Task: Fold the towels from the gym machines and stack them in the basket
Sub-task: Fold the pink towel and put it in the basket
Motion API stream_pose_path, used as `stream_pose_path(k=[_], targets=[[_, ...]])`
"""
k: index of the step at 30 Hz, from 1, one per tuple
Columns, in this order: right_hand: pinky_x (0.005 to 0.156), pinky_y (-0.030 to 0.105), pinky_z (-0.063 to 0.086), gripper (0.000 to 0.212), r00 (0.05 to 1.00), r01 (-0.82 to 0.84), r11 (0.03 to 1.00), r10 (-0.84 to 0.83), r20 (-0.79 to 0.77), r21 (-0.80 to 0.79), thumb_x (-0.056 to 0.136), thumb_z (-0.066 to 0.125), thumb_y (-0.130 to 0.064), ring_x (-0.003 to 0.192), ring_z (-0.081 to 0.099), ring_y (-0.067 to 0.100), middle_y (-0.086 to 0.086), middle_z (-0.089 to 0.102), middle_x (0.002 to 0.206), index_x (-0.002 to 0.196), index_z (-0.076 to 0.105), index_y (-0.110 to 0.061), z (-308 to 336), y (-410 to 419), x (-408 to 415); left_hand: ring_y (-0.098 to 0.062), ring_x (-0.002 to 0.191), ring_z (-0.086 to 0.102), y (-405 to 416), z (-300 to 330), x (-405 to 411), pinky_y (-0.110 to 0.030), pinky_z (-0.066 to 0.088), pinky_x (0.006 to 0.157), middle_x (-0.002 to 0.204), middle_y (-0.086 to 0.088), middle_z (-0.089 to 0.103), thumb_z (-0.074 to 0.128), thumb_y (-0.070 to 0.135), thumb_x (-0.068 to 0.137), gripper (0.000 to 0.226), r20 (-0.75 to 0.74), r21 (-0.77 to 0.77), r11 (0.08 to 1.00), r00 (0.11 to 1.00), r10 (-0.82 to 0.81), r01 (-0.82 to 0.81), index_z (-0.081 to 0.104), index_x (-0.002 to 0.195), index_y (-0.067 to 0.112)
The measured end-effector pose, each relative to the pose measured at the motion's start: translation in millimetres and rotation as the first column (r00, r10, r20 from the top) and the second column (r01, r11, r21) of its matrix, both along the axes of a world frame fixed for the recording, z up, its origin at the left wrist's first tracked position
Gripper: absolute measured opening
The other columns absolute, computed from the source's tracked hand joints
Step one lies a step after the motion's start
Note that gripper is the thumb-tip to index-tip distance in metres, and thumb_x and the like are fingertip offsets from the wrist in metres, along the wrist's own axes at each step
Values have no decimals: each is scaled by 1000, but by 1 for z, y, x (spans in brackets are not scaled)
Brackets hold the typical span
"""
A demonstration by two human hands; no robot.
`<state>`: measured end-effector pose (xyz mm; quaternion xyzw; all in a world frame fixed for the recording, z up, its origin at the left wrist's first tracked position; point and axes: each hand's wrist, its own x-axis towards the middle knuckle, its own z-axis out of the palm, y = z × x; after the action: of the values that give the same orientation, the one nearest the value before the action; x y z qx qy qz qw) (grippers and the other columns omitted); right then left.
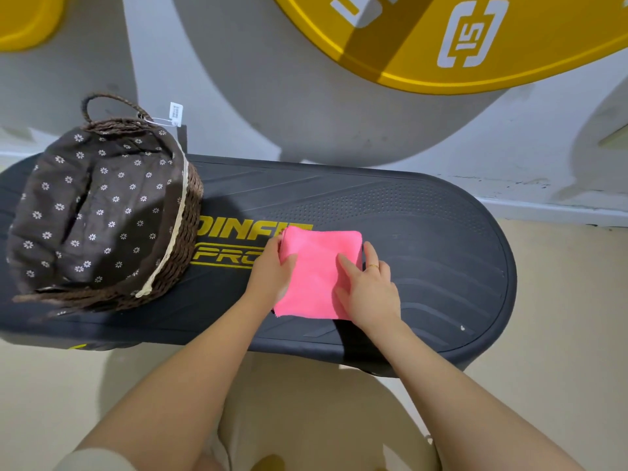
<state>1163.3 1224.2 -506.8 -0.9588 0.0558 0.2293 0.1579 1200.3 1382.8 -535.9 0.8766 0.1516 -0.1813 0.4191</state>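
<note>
— What were the hands doing at that moment?

— The left hand (272, 270) lay along the left edge of the pink towel (317, 273). Its thumb rested on top of the cloth and its fingers curved round the far left corner, so it held that edge. The right hand (368, 290) was spread flat, fingers straight and slightly apart, pressing on the right part of the towel. A gold ring (373, 266) sat on one of its fingers.

— And the towel itself?

— It was folded into a small, roughly square pad, bright pink, with rounded far corners and a slightly uneven near edge. It lay flat on the dark counter (441, 239), a ribbed oval platform with yellow lettering (234, 246) partly covered by the towel and the left hand.

— Where was the basket?

— The basket (183, 232) stood at the left end of the counter, well to the left of the towel and not touching it. It was woven brown wicker with a rope handle (112, 100) at the far side, lined with brown fabric (98, 205) printed with small white flowers. A white tag (176, 113) hung near the handle. I could see no towel inside it, only the liner.

— Anything beyond the counter?

— A grey wall with large yellow shapes (475, 39) bearing white marks.
</note>
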Motion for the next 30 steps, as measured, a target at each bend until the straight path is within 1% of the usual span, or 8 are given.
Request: stream_pose_path(k=[4, 6, 10, 16, 22, 24, 26, 30], targets=[[97, 43, 38, 69, 995, 43, 999, -43, -95, 4, 89, 50, -31, 135, 18, 31, 5, -7, 157, 146, 12, -38, -3, 6, 2, -32, 112, 52, 7, 2, -7, -42, 45, 85, 126, -13, 51, 61, 17, 86, 64, 188, 319, 936, 958, -217, 149, 29, 140, 12], [95, 43, 40, 73, 993, 81, 995, -74, -97, 64, 87, 54, -31, 133, 24, 33, 8, -2, 156, 146, 12, -35, -4, 5, 5, -31, 106, 50, 7, -2, -10, -43, 49, 80, 116, -11, 51, 69, 18, 75, 60, 339, 590, 775, 801, -493, 227, 42, 128, 14], [85, 44, 44, 62, 967, 251, 955, -255, 3, 158, 95, 42, -29, 118, 50, 37, 12, 36, 141, 147, 10, -17, -5, 3, 3, -32, 113, 56, 5, -9, -13, -46, 51, 87, 119, -14, 62, 71, 32, 73, 43, 328, 643, 556, 466, -821, 527, 65, 108, 8], [89, 41, 45, 54, 876, 481, 816, -455, -158, 320, 87, 59, -28, 114, 54, 34, 14, 54, 126, 130, 37, -5, -10, -1, 7, -26, 147, 0, 8, -1, -12, -35, 7, 118, 158, -12, -2, 57, 50, 84, 93, -12, 503, 544, 634, -773, 672, 7, 149, 6], [79, 30, 42, 51, 873, 470, 705, -460, -161, 531, 82, 64, -15, 99, 56, 23, 5, 59, 111, 128, 43, -8, -1, 11, 6, -26, 146, -8, 12, -12, -7, -38, 4, 119, 158, -11, -9, 60, 48, 83, 96, -12, 459, 540, 613, -790, 705, 1, 149, 10], [73, 27, 37, 48, 927, 314, 803, -374, 18, 507, 80, 62, -12, 99, 56, 29, 9, 60, 108, 125, 44, -9, 3, 21, 7, -23, 146, 3, 12, -13, -7, -34, 10, 120, 158, -9, 2, 63, 31, 86, 87, 95, 274, 682, 687, -720, 678, 8, 149, 11], [72, 27, 37, 47, 937, 224, 819, -330, 114, 529, 79, 62, -14, 99, 56, 30, 10, 59, 108, 123, 46, -9, 10, 37, 10, -13, 134, 33, 13, -7, -2, -19, 31, 106, 147, -1, 30, 53, 7, 90, 63, 131, -209, 879, 903, -409, 428, 22, 145, 15], [75, 31, 40, 45, 972, 109, 877, -193, 136, 468, 85, 58, -23, 94, 53, 28, 13, 50, 114, 124, 44, -6, 16, 68, 16, -2, 83, 61, 20, 14, 7, -18, 46, 72, 96, 4, 63, 36, 12, 99, 26, 8, -623, 764, 976, 217, -165, 61, 100, 19]])
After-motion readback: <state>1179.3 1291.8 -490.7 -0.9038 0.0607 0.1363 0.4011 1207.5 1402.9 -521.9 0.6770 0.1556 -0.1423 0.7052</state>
